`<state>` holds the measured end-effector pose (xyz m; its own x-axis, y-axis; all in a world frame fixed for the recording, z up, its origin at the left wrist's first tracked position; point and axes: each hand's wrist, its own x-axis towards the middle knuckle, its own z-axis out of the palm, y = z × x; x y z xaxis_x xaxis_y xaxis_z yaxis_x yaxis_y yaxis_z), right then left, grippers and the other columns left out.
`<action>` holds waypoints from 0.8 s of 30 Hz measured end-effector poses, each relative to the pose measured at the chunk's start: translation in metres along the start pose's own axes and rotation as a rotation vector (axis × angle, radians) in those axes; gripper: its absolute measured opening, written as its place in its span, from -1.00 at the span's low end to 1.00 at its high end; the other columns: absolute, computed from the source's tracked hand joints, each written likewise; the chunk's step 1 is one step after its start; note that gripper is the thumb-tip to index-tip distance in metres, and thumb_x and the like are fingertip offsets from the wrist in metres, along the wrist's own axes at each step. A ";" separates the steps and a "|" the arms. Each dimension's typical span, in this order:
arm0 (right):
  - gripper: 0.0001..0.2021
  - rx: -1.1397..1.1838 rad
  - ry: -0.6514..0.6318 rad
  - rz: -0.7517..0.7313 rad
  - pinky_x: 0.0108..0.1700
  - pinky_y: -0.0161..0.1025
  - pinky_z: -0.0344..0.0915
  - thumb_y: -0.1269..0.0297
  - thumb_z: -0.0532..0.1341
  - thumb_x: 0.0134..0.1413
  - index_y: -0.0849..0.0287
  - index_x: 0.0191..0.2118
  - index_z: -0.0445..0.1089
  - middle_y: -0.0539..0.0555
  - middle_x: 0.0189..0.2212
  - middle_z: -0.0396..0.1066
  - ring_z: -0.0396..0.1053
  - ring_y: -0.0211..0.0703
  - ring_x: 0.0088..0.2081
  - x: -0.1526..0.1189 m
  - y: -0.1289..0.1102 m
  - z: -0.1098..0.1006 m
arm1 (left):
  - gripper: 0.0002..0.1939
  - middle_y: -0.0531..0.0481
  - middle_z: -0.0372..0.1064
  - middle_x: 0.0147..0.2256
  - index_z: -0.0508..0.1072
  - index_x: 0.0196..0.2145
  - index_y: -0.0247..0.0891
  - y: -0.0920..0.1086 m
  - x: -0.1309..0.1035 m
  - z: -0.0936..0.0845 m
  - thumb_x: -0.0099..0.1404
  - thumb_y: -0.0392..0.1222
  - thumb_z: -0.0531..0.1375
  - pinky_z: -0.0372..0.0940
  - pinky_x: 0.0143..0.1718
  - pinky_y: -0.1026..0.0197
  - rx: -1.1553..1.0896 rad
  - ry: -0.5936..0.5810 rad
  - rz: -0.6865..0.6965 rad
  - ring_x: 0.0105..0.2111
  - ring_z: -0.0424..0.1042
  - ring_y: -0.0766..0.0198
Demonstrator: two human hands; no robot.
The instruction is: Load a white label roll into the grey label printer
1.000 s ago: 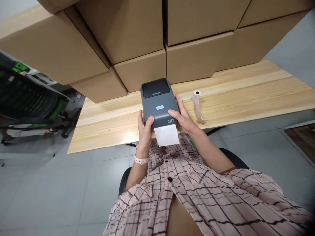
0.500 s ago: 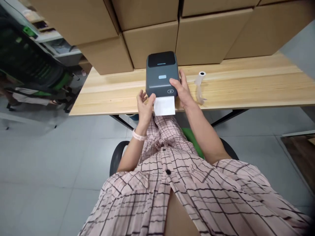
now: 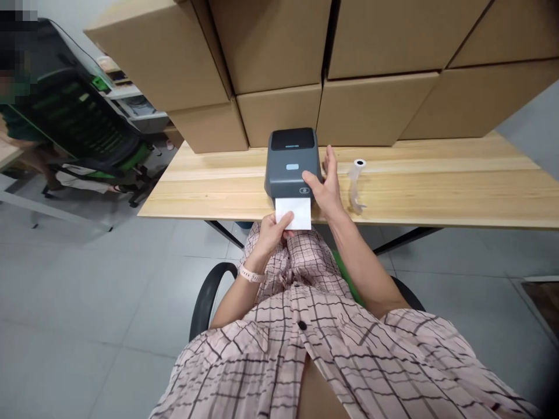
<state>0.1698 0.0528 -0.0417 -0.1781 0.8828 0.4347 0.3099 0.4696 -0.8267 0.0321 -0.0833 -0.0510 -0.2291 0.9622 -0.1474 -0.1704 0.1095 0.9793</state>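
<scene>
A dark grey label printer (image 3: pixel 289 179) sits near the front edge of the wooden table, and a blank white label (image 3: pixel 303 219) sticks out of its front slot. My left hand (image 3: pixel 274 231) pinches the label, thumb on top and fingers underneath. At the printer's front right, my right hand (image 3: pixel 326 189) has its thumb on the top cover by the round-marked button. Its other fingers stretch upward beside the printer, apart from the thumb. To the right stands a small white roll (image 3: pixel 358 165) with a loose strip trailing toward the table edge.
Stacked cardboard boxes (image 3: pixel 279 116) line the back of the wooden table (image 3: pixel 437 186). At the left are a black and green mesh chair (image 3: pixel 87 122) and, partly visible, another person seated by a white desk (image 3: pixel 17 195). Chair armrests flank my body.
My left hand has moved from the printer's front left corner down and right onto the label, taking hold of it. My right hand keeps its thumb on the printer. The view has tilted up.
</scene>
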 end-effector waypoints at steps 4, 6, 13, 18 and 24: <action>-0.57 -0.337 -0.036 -0.316 0.52 0.48 -0.14 -0.04 0.17 0.39 -0.16 0.28 0.40 -0.04 0.57 -0.03 -0.23 0.28 0.59 -0.001 -0.034 -0.023 | -0.54 0.03 0.43 -0.60 0.48 -0.55 -0.25 0.011 -0.002 -0.018 0.28 0.17 0.35 0.23 -0.55 0.31 0.049 0.181 0.137 -0.60 0.38 0.37; -0.64 -0.431 -0.112 -0.369 0.50 0.51 -0.13 -0.08 0.16 0.40 -0.14 0.16 0.49 -0.06 0.52 0.10 -0.13 0.32 0.57 -0.002 -0.043 -0.028 | -0.61 0.02 0.51 -0.51 0.54 -0.46 -0.25 0.023 0.005 -0.030 0.33 0.13 0.30 0.28 -0.51 0.33 0.022 0.350 0.244 -0.55 0.42 0.38; -0.55 -0.509 -0.160 -0.369 0.48 0.40 -0.01 -0.07 0.01 0.51 -0.02 0.26 0.43 0.12 0.51 0.14 0.01 0.24 0.53 -0.013 -0.043 -0.027 | -0.71 -0.06 0.59 -0.21 0.58 -0.15 -0.21 0.051 0.055 -0.042 0.34 0.06 0.32 0.42 -0.35 0.31 0.028 0.565 0.466 -0.29 0.55 0.31; -0.57 -0.526 -0.173 -0.457 0.41 0.31 0.12 -0.08 0.06 0.50 0.04 0.19 0.44 0.11 0.37 0.38 0.20 0.24 0.42 -0.008 -0.052 -0.030 | -0.52 -0.14 0.56 0.02 0.52 0.09 -0.14 0.054 0.084 -0.030 0.32 0.13 0.35 0.48 -0.13 0.21 0.039 0.471 0.433 -0.07 0.56 0.21; -0.65 -0.520 -0.257 -0.488 0.41 0.30 0.11 -0.09 0.09 0.49 0.01 0.03 0.46 0.06 0.32 0.44 0.25 0.17 0.40 0.009 -0.057 -0.034 | -0.53 -0.14 0.58 0.02 0.57 0.03 -0.18 0.048 0.090 -0.024 0.34 0.19 0.32 0.45 0.03 0.15 0.019 0.440 0.297 0.00 0.56 0.15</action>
<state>0.1823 0.0349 0.0215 -0.6002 0.5725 0.5586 0.5292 0.8079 -0.2593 -0.0197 0.0023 -0.0205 -0.6459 0.7572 0.0967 -0.0205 -0.1438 0.9894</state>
